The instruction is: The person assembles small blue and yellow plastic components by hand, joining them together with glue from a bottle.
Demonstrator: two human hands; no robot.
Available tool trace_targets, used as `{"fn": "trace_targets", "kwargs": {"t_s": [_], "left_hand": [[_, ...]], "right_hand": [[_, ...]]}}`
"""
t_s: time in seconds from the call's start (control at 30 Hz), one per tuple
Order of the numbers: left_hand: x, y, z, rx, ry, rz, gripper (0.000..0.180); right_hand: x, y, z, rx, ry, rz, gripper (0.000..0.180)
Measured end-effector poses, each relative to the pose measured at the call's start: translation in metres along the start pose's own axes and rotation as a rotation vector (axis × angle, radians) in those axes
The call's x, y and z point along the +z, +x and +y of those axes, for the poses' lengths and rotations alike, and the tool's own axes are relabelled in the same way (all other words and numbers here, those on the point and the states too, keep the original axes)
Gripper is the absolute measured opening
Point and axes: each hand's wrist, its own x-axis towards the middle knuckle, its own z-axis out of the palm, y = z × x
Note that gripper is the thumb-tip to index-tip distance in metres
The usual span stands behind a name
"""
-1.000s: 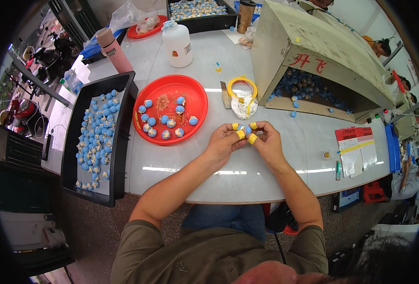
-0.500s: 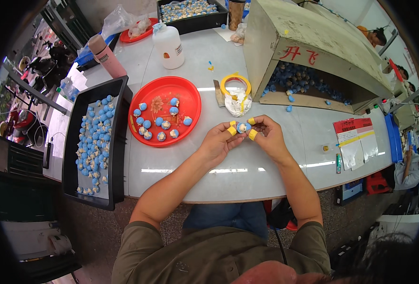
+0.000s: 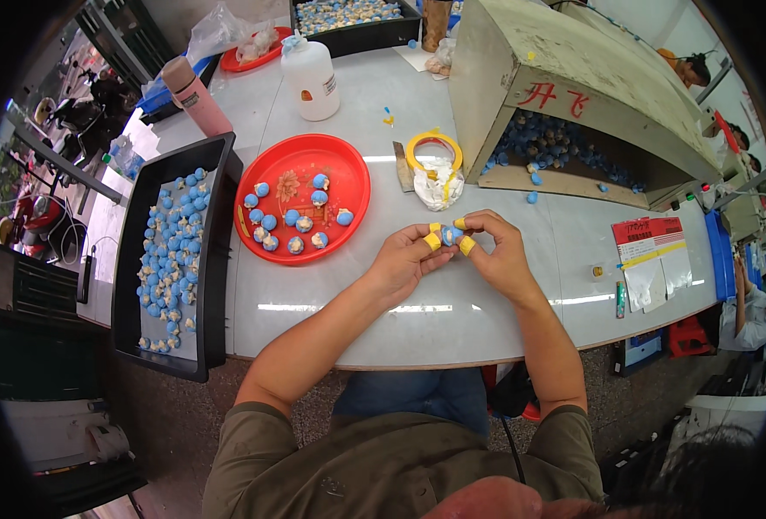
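While both hands are meeting over the near middle of the white table (image 3: pixel 487 311), the left hand (image 3: pixel 398 262) and the right hand (image 3: pixel 497 253) are pinching one small blue piece (image 3: pixel 449 234) between them, thumbs and forefingers closed on it and the remaining fingers curling loosely; yellow finger caps (image 3: pixel 432 241) are covering several fingertips. The piece is sitting just above the tabletop, held clear of it, directly in front of the person. Both forearms are reaching in from the lower edge and converging, wrists resting on or close to the table. Item, just beyond the hands: a yellow tape ring (image 3: pixel 434 145) lying on top of a small clear tub of white matter (image 3: pixel 439 182). Item, to the left: a round red tray (image 3: pixel 301 197) carrying a dozen or so blue-and-cream pieces, judged to be the batch in hand. Item, further left: a long black tray (image 3: pixel 213 259) holding many more blue pieces in rough rows. Item, to the right: an open-fronted cardboard box (image 3: pixel 564 95) spilling a heap of blue pieces, so much work appears to be waiting. Item, far side: a white plastic bottle (image 3: pixel 310 80) and a pink flask (image 3: pixel 191 95) standing upright.
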Motion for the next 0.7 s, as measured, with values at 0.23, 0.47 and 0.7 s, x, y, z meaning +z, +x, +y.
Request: {"fn": "trace_targets", "kwargs": {"t_s": [0.23,0.47,0.7], "left_hand": [[0.0008,-0.0003,-0.0026,0.032,0.047,0.006,0.024],[-0.0002,-0.0004,-0.0034,0.029,0.062,0.002,0.025],[0.0001,-0.0003,-0.0044,0.046,0.094,-0.004,0.021]], "right_hand": [[0.0026,-0.0001,-0.009,-0.124,-0.157,0.012,0.018],[0.0023,-0.0005,-0.0101,-0.12,-0.173,-0.002,0.018],[0.0011,-0.0016,-0.0086,-0.122,-0.17,-0.001,0.018]]}}
